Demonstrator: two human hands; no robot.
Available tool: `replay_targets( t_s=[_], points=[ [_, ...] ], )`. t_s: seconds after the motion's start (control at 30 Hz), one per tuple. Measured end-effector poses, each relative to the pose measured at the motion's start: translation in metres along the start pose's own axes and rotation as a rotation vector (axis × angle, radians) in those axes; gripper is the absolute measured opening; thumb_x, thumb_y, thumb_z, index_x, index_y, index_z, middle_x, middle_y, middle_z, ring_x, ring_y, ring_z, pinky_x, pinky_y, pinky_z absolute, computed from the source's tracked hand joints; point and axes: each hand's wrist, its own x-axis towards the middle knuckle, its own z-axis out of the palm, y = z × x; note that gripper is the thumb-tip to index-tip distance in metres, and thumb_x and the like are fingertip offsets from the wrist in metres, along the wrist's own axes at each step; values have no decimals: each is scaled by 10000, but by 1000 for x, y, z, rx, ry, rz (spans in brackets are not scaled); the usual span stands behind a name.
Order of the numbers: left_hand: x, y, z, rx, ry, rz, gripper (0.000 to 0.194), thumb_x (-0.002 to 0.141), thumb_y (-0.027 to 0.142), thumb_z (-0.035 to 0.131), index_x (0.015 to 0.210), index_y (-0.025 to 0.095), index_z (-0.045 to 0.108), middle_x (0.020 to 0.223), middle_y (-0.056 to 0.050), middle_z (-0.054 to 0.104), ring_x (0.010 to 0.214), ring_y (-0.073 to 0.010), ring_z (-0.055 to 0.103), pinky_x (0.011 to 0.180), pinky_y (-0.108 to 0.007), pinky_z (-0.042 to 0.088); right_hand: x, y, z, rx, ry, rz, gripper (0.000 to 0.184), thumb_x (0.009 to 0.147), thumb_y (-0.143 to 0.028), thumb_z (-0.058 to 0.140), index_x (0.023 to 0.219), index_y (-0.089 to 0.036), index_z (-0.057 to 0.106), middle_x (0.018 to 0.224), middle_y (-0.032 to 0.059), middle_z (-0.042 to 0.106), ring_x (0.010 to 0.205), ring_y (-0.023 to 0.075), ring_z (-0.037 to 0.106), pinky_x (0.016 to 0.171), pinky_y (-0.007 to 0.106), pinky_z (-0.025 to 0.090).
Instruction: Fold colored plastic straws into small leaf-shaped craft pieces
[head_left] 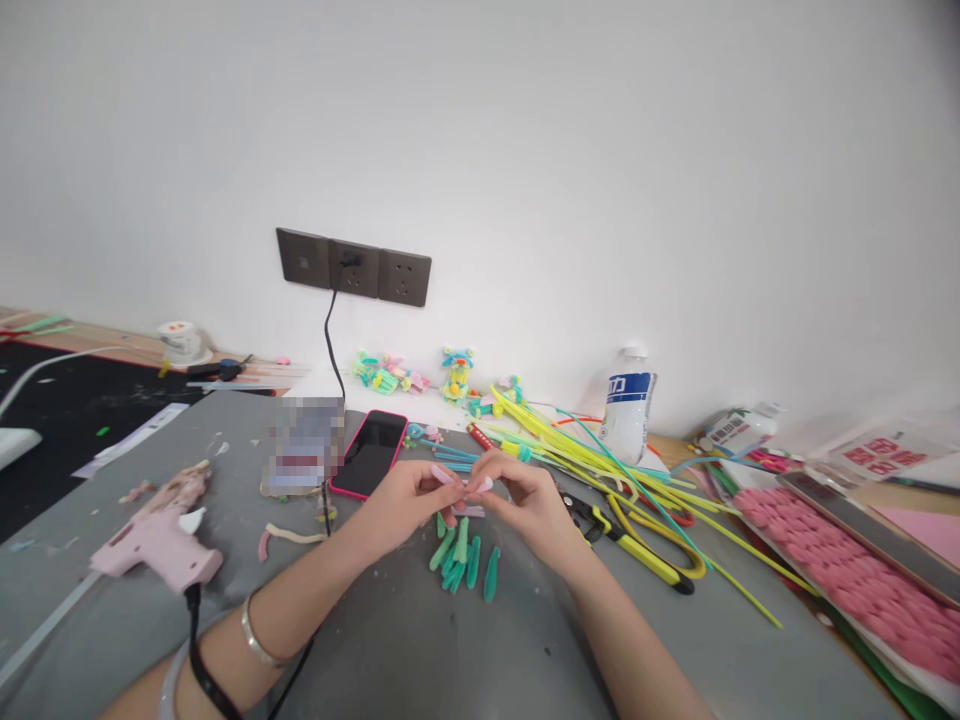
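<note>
My left hand and my right hand meet over the grey table mat, fingertips pinched together. Between them is a small pale pink piece, which looks like a bit of pipe cleaner; the fingers hide most of it. Just below the hands lie several short folded green pipe cleaner pieces, one of them set apart to the right. Blue pipe cleaner lengths lie behind the fingers. Beside my right hand is a pair of yellow-and-black pliers.
At left lies a pink glue gun with a black cord. A phone sits behind my left hand. Long yellow pipe cleaners spread rightward past a white bottle. Small colourful figures stand by the wall, below sockets.
</note>
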Motion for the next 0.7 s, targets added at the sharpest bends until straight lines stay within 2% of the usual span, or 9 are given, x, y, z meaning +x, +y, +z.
replay_targets(
  t_s=[0.2, 0.47, 0.7],
  points=[
    [0, -1, 2, -175, 30, -29, 367, 781, 498, 699, 734, 137, 655, 744, -26, 627, 633, -119, 598, 482, -204, 337, -1, -3, 2, 32, 30, 12, 148, 853, -335, 688, 786, -204, 703, 758, 39, 671, 747, 187, 625, 706, 315, 482],
    [1, -1, 1, -151, 9, -25, 367, 779, 481, 713, 735, 119, 671, 704, -27, 606, 593, -107, 558, 467, -206, 329, -2, -4, 4, 6, 23, -13, 148, 858, -326, 684, 774, -205, 698, 755, 37, 670, 745, 184, 619, 711, 314, 486],
    [-1, 0, 0, -345, 11, -21, 297, 747, 416, 769, 799, 136, 684, 759, -34, 632, 681, -130, 584, 550, -222, 418, -1, 2, 3, 28, 103, 32, 174, 840, -359, 694, 774, -201, 667, 746, 36, 649, 734, 183, 597, 688, 312, 477]
  ],
)
